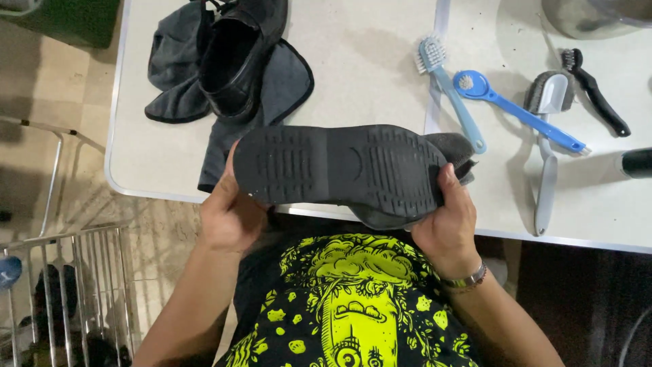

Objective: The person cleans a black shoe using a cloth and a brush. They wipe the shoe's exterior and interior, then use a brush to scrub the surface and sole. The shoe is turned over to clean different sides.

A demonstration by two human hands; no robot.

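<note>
A white bench (380, 54) fills the upper part of the head view, its near edge crossing just above the person's lap. Held over that edge is a black shoe (339, 166), turned sole-up so the ridged tread faces the camera, a position that exposes the whole underside. The left hand (231, 214) wraps the heel end with fingers closed around it; the right hand (448, 224) clamps the toe end, pressing a grey cloth (451, 151) against the shoe, the cloth showing at the toe and below the sole's lower edge. A metal wristband (468, 278) sits on the right wrist.

At the bench's far left a second black shoe (238, 61) stands upright on a dark cloth with stitched edging (285, 85), which seems to serve as a mat keeping it off the white surface.

Laid out to the right, well apart from the held shoe, are a pale blue long-handled brush (448, 88), a bright blue round-headed brush (516, 112), a white-backed scrubbing brush (547, 136) and a small black brush (598, 92), arranged side by side within reach of the right hand. A dark cylindrical object (637, 163) pokes in at the right edge, too cropped to identify. No packages, labels or signs are visible. A wire rack (75, 285) stands on the floor to the left.
</note>
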